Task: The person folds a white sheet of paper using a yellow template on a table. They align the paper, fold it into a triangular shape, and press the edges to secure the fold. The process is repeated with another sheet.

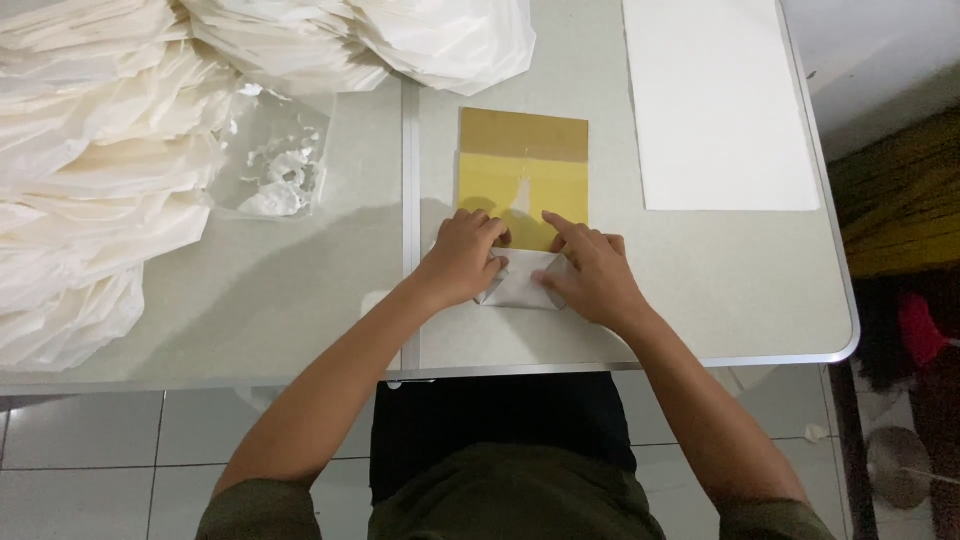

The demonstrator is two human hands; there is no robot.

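Note:
A small folded piece of white paper (520, 283) lies at the near edge of a yellow and brown cardboard sheet (522, 170) on the grey table (300, 300). My left hand (462, 258) presses on the paper's left side with curled fingers. On the right side rests my right hand (592, 275), its index finger stretched along the upper fold. Both hands touch the paper and partly hide it.
A big heap of white thin paper sheets (90, 170) fills the table's left and far side. A clear plastic bag with white scraps (280, 170) lies beside it. A stack of flat white sheets (720, 100) sits at the far right. The table's right edge (845, 290) is close.

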